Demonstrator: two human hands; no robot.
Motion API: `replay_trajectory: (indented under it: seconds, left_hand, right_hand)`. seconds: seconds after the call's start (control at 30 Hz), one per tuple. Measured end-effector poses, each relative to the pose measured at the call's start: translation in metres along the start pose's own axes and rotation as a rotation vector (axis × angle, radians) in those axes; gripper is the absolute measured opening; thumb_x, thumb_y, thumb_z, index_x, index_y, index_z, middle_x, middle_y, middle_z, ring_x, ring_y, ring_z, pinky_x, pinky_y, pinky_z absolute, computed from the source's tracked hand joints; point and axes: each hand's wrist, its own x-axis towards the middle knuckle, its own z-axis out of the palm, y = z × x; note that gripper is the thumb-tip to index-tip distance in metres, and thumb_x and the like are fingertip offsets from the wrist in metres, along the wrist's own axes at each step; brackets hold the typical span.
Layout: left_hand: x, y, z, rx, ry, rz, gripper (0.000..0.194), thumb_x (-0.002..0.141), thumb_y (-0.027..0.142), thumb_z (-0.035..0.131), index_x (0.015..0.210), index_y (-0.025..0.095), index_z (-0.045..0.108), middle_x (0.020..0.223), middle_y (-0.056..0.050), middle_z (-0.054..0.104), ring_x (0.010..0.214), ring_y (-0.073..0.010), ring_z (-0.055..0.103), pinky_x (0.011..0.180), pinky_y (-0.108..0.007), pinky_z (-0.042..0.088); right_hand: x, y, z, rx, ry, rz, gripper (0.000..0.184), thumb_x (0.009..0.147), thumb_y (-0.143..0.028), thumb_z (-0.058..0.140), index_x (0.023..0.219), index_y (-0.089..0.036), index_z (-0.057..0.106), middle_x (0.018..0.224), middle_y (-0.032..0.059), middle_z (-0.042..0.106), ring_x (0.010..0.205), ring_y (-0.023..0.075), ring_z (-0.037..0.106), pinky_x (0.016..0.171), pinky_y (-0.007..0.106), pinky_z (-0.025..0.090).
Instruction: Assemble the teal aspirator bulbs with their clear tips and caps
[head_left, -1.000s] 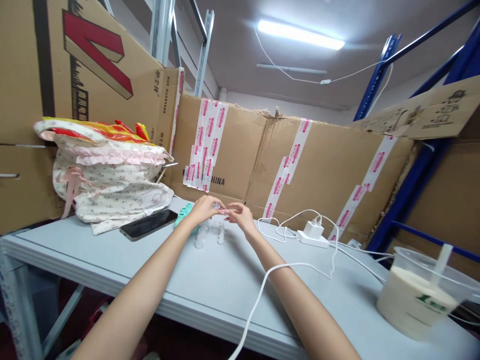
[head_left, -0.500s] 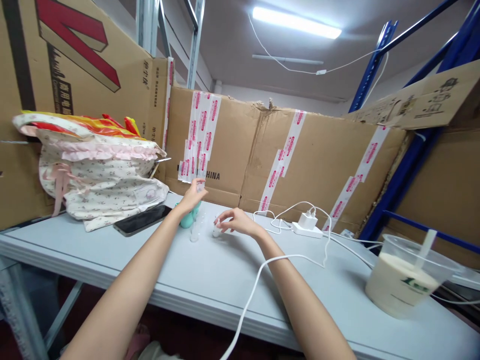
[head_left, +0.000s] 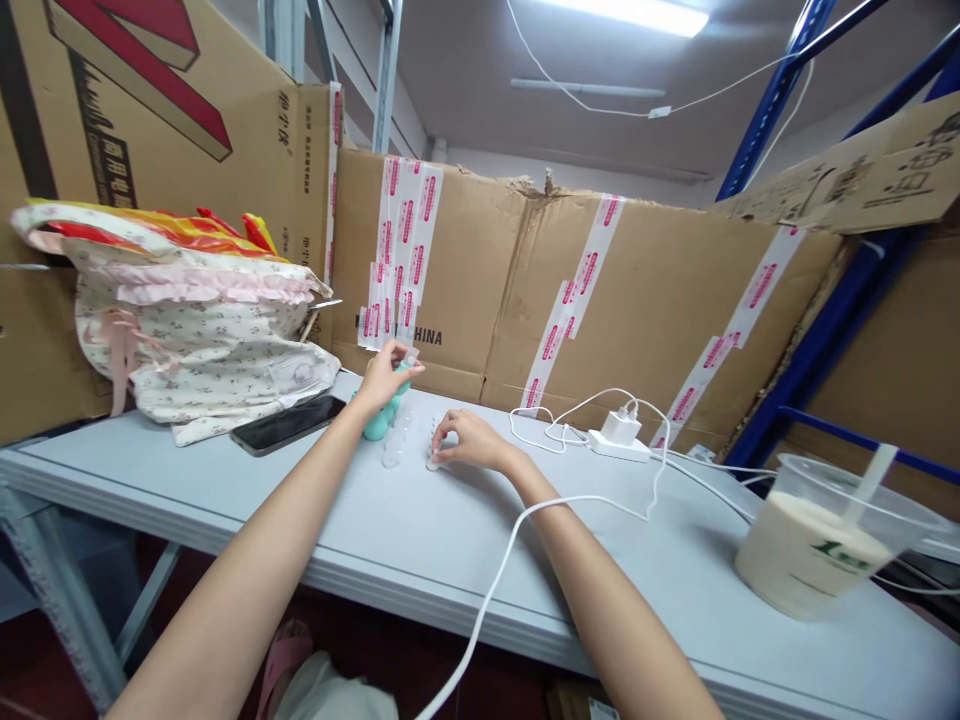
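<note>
My left hand (head_left: pixel 386 380) is raised over the far left of the table, its thumb and fingers pinching a small clear plastic piece (head_left: pixel 412 356). Right below it stand teal rounded objects (head_left: pixel 377 427), clustered and partly behind the hand. A row of small clear plastic pieces (head_left: pixel 394 446) runs along the tabletop between my hands. My right hand (head_left: pixel 469 441) rests low, fingertips closed at the near end of a second clear row, on a small clear piece (head_left: pixel 433 463) at the table surface. Their exact kind is too small to make out.
A black phone (head_left: pixel 289 424) lies left, before a floral cloth bag (head_left: pixel 202 350). A white charger on a power strip (head_left: pixel 621 446) is at the back right; its white cable (head_left: pixel 517 535) crosses my right forearm. A drink cup (head_left: pixel 817 560) stands right. Cardboard (head_left: pixel 465 270) walls the back.
The view has shifted slightly. My left hand now shows the small clear piece by the teal objects more plainly. My right fingers have closed in lower at the clear row.
</note>
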Motion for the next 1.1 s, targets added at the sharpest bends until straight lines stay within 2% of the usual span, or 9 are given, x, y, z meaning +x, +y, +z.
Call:
replay_trajectory:
  seconds: [0.17, 0.23, 0.3, 0.4, 0.5, 0.57, 0.83, 0.97, 1.1]
  left_hand:
    - [0.002, -0.002, 0.002, -0.017, -0.022, 0.031, 0.037, 0.062, 0.040, 0.068, 0.089, 0.015, 0.062, 0.095, -0.008, 0.066, 0.091, -0.0208, 0.059, 0.085, -0.033, 0.043]
    - [0.001, 0.002, 0.002, -0.012, -0.076, 0.013, 0.042, 0.060, 0.041, 0.070, 0.092, 0.015, 0.065, 0.097, -0.009, 0.067, 0.094, -0.0224, 0.059, 0.087, -0.034, 0.042]
    - [-0.002, 0.010, 0.002, -0.019, -0.179, 0.002, 0.045, 0.059, 0.042, 0.071, 0.094, 0.014, 0.066, 0.100, -0.009, 0.067, 0.096, -0.0233, 0.058, 0.088, -0.035, 0.042]
    - [-0.007, 0.022, 0.003, -0.070, -0.448, -0.018, 0.046, 0.061, 0.042, 0.069, 0.097, 0.014, 0.068, 0.101, -0.008, 0.067, 0.097, -0.0232, 0.058, 0.087, -0.033, 0.043]
    - [-0.012, 0.031, 0.006, -0.087, -0.667, -0.032, 0.042, 0.062, 0.042, 0.068, 0.093, 0.014, 0.069, 0.096, -0.006, 0.068, 0.090, -0.0221, 0.059, 0.079, -0.030, 0.045]
    - [-0.014, 0.035, 0.007, -0.070, -0.710, -0.031, 0.041, 0.061, 0.042, 0.069, 0.089, 0.014, 0.070, 0.093, -0.005, 0.069, 0.086, -0.0213, 0.059, 0.076, -0.028, 0.044]
    - [-0.016, 0.039, 0.009, 0.043, -0.686, 0.031, 0.034, 0.061, 0.040, 0.068, 0.081, 0.013, 0.071, 0.078, -0.002, 0.068, 0.076, -0.0181, 0.056, 0.068, -0.025, 0.040]
    - [-0.016, 0.036, 0.010, 0.131, -0.685, 0.049, 0.033, 0.061, 0.040, 0.067, 0.076, 0.012, 0.071, 0.072, 0.000, 0.066, 0.070, -0.0169, 0.055, 0.062, -0.023, 0.038]
    - [-0.016, 0.036, 0.009, 0.122, -0.699, 0.040, 0.036, 0.061, 0.039, 0.066, 0.086, 0.013, 0.072, 0.076, 0.000, 0.068, 0.073, -0.0177, 0.056, 0.065, -0.024, 0.039]
  right_hand:
    - [-0.001, 0.000, -0.002, 0.023, 0.029, -0.028, 0.023, 0.065, -0.036, 0.072, 0.084, -0.021, 0.068, 0.086, 0.0029, 0.056, 0.088, 0.0169, 0.049, 0.077, 0.026, 0.034]
    - [-0.002, -0.004, -0.006, 0.020, 0.176, -0.053, 0.024, 0.072, -0.036, 0.066, 0.091, -0.021, 0.065, 0.088, 0.0025, 0.056, 0.086, 0.0156, 0.049, 0.076, 0.025, 0.035]
    - [-0.003, -0.008, -0.010, -0.043, 0.413, -0.062, 0.022, 0.081, -0.031, 0.057, 0.100, -0.021, 0.060, 0.094, 0.0033, 0.055, 0.089, 0.0148, 0.049, 0.077, 0.025, 0.035]
    - [-0.005, -0.011, -0.017, -0.276, 0.634, -0.055, 0.020, 0.087, -0.027, 0.047, 0.104, -0.020, 0.055, 0.099, 0.0055, 0.054, 0.092, 0.0158, 0.047, 0.077, 0.026, 0.033]
    - [-0.006, -0.009, -0.020, -0.534, 0.600, -0.082, 0.017, 0.089, -0.027, 0.043, 0.097, -0.021, 0.058, 0.096, 0.0065, 0.056, 0.088, 0.0171, 0.046, 0.072, 0.027, 0.031]
    - [-0.007, -0.006, -0.020, -0.636, 0.575, -0.123, 0.019, 0.091, -0.026, 0.040, 0.092, -0.020, 0.058, 0.095, 0.0067, 0.057, 0.086, 0.0172, 0.046, 0.071, 0.028, 0.029]
    - [-0.009, -0.005, -0.020, -0.790, 0.554, -0.154, 0.019, 0.091, -0.021, 0.038, 0.086, -0.017, 0.056, 0.088, 0.0062, 0.057, 0.083, 0.0182, 0.043, 0.066, 0.029, 0.028]
    - [-0.008, -0.005, -0.020, -0.725, 0.476, -0.143, 0.013, 0.090, -0.020, 0.042, 0.086, -0.017, 0.054, 0.089, 0.0061, 0.055, 0.086, 0.0174, 0.045, 0.063, 0.027, 0.031]
    - [-0.007, -0.006, -0.016, -0.545, 0.464, -0.061, 0.014, 0.092, -0.025, 0.039, 0.091, -0.017, 0.051, 0.092, 0.0048, 0.052, 0.078, 0.0144, 0.050, 0.055, 0.024, 0.031]
